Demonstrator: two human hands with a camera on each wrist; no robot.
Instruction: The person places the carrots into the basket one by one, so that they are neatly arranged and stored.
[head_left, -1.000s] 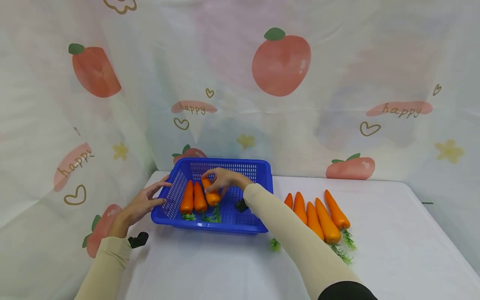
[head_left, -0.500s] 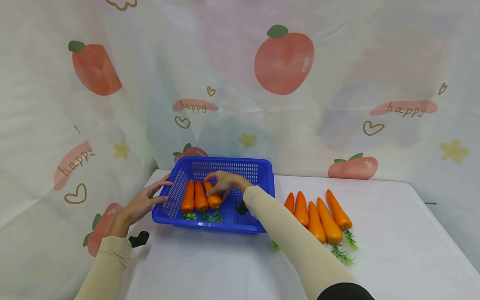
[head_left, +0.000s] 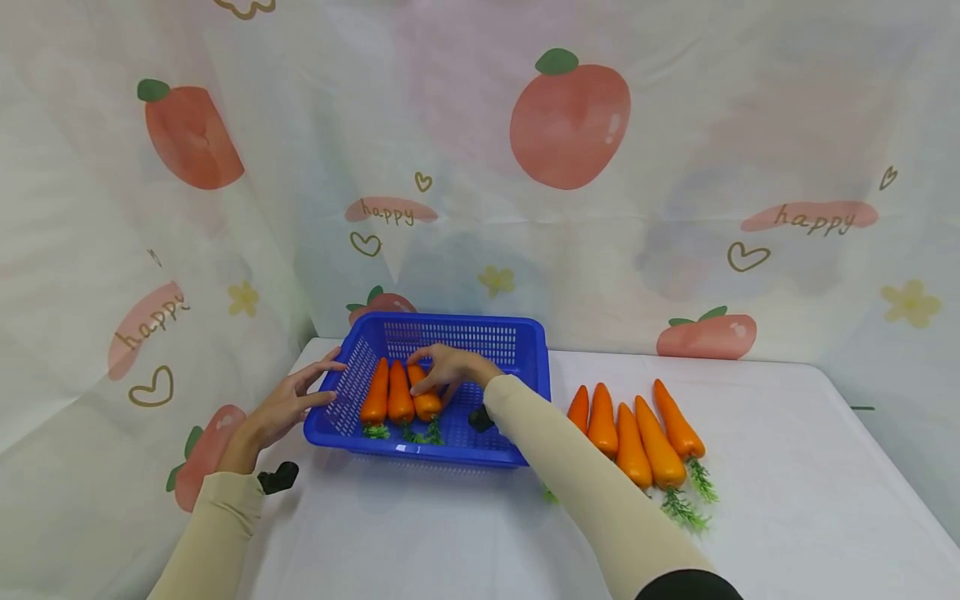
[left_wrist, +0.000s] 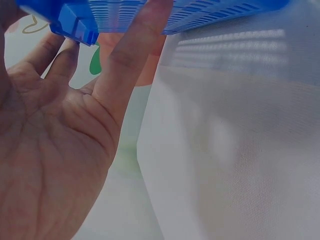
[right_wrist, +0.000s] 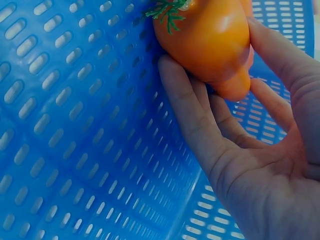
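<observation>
The person's right hand (head_left: 450, 367) is gripping a carrot (head_left: 427, 407), thumb and fingers clamped around its body, inside the blue basket (head_left: 480, 456) near the table's far left corner. That carrot is lying just right of two others (head_left: 387, 396) in the basket's left half, its leafy top (head_left: 434, 432) pointing to the basket's near edge. The left hand (head_left: 287, 400) is touching the basket's left edge with fingers spread apart, seemingly steadying it. The step looks like settling this carrot into the row; doing it well would mean keeping its tip towards the far edge, matching its neighbours, and easing the fingers off without nudging them. Whether it is resting fully on the basket's floor, I cannot tell.
</observation>
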